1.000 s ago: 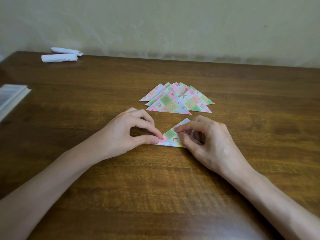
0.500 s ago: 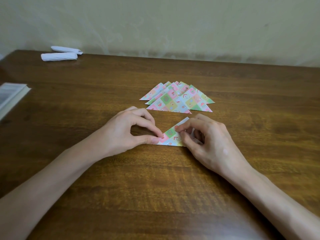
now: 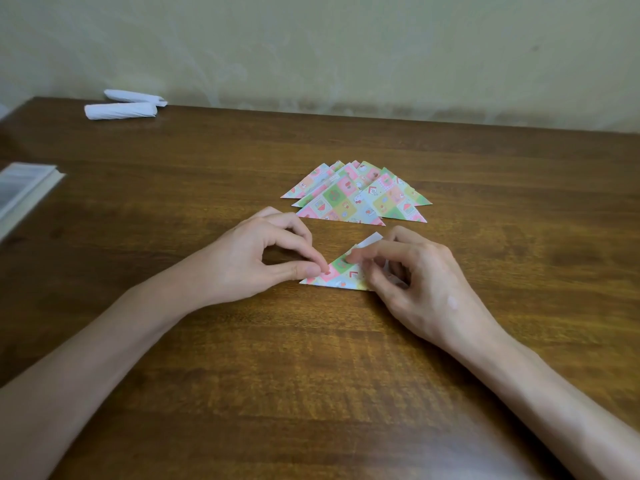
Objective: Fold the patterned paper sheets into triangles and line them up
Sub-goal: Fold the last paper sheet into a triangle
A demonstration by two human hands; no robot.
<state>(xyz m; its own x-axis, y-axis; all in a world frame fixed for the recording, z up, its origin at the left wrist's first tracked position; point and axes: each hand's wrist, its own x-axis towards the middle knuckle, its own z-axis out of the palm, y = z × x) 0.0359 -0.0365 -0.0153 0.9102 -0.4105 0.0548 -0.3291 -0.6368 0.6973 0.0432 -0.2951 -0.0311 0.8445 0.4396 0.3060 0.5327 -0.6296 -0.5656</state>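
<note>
A small patterned paper triangle (image 3: 341, 276) in pink, green and yellow checks lies flat on the wooden table (image 3: 311, 358). My left hand (image 3: 252, 258) pinches its left corner with thumb and forefinger. My right hand (image 3: 419, 282) presses its right half, forefinger on the top fold, and covers that side. A white tip of the paper shows above my right fingers. Behind it lies a row of several folded patterned triangles (image 3: 356, 199), overlapping one another.
Two white rolled paper pieces (image 3: 121, 107) lie at the table's far left edge by the wall. A stack of paper or a book (image 3: 24, 188) sits at the left edge.
Both hands stay on the triangle; my right forefinger has slid a little left along the fold. The camera has shifted slightly.
</note>
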